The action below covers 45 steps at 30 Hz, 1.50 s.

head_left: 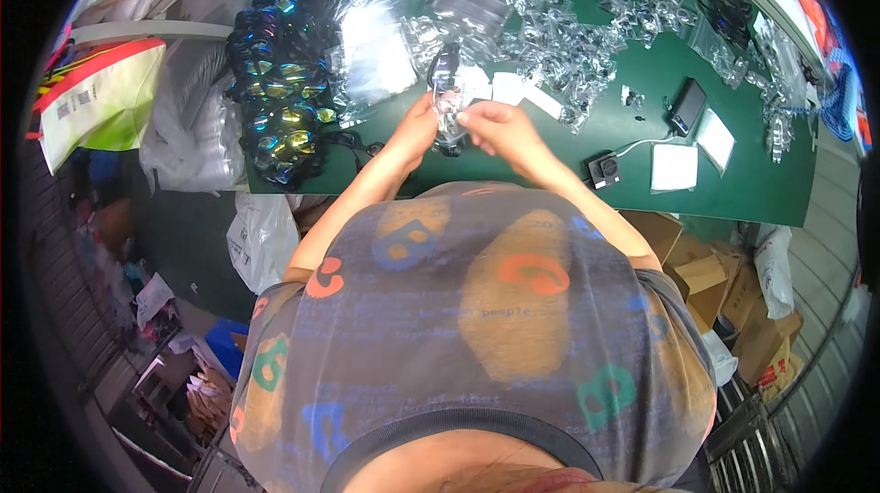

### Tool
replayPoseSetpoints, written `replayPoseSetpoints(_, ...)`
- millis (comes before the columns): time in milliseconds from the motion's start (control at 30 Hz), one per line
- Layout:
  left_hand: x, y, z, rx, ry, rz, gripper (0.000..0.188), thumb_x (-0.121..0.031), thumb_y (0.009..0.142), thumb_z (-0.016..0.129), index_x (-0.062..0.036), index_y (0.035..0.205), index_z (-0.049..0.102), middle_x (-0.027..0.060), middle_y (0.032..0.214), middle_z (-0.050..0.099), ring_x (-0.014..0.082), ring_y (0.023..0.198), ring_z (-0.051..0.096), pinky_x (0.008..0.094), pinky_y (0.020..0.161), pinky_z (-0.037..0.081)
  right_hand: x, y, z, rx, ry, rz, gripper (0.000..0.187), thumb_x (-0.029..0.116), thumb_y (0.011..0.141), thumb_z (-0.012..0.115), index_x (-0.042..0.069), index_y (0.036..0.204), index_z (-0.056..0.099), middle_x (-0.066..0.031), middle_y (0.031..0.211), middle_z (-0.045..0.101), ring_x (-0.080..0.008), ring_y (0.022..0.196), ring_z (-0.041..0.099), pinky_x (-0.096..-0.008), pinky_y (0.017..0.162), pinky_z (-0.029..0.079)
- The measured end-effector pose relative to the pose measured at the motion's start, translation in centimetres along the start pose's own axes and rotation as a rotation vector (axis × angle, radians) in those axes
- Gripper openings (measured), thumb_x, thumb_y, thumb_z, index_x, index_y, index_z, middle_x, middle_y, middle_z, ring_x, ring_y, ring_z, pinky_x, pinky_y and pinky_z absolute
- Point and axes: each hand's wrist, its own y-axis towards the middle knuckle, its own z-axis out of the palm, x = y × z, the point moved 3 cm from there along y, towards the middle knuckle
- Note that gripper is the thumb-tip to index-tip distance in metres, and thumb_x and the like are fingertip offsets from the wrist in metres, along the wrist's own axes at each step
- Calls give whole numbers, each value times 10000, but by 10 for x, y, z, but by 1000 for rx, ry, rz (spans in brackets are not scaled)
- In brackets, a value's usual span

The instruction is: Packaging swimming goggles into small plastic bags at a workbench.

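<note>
Over the near middle of the green table, my left hand (417, 133) and my right hand (502, 130) hold what looks like a pair of swim goggles (446, 81) with a dark strap and shiny parts. My left fingers are closed on its left side. Thumb and forefinger of my right hand pinch its right side. Glare and small size hide its details. To the left lies a long heap of dark goggles (286, 81) with mirrored, rainbow-tinted lenses. Behind my left hand is a stack of clear plastic bags (378, 53).
Many small clear packets (573, 44) spread across the back and right. At the right are a black power bank (687, 106), a cabled small black box (602, 169) and white square pads (674, 167). Cardboard boxes (706, 282) stand below the table's right edge.
</note>
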Motion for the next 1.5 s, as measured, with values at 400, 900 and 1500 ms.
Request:
replayPoseSetpoints(400, 1, -25, -16, 183, -170, -63, 409, -272, 1042, 567, -74, 1391, 487, 75, 1175, 643, 194, 1024, 665, 420, 757, 616, -10, 33, -23, -107, -41, -198, 195, 150, 959, 670, 70, 1136, 690, 40, 758, 608, -44, 634, 487, -211, 578, 399)
replayPoseSetpoints(900, 3, -32, -82, -294, 1165, 374, 479, -202, 1026, 527, 41, 1427, 428, 263, 1217, 660, 409, 1104, 658, 447, 930, 521, -17, 51, -48, 91, -49, -178, 385, 209, 948, 718, 30, 1283, 658, -27, 1054, 718, -118, 921, 668, -286, 855, 530)
replayPoseSetpoints(1500, 11, -37, -35, 8, 74, 72, 428, -206, 1035, 584, 3, 1398, 495, 57, 1182, 650, 128, 1050, 604, 297, 927, 483, -91, 59, -162, -516, -1392, -48, 338, 323, 874, 728, 114, 1137, 689, -102, 1184, 624, -324, 1121, 607, -514, 935, 459)
